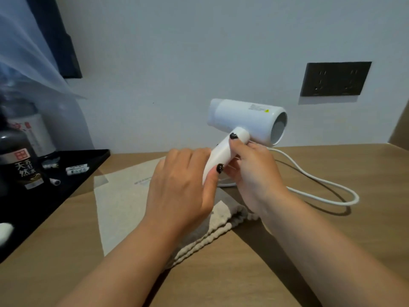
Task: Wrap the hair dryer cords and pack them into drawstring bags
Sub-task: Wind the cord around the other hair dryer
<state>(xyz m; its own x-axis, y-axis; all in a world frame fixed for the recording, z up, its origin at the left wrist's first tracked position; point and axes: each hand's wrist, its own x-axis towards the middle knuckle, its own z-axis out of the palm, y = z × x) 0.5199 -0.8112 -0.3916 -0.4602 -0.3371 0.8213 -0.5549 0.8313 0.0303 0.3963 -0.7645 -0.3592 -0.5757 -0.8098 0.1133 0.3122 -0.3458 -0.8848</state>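
We hold the white hair dryer [245, 120] above the desk [232, 273], our right hand [254, 176] curled around its handle and our left hand [179, 185] pinching the handle's lower end with the thumb. Under both grips lies the beige drawstring bag [124, 202]. The white cord [318, 187] loops on the desk to the right of our right-hand grip.

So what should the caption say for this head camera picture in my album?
Both hands grip a white hair dryer above a beige drawstring bag, cord loose.
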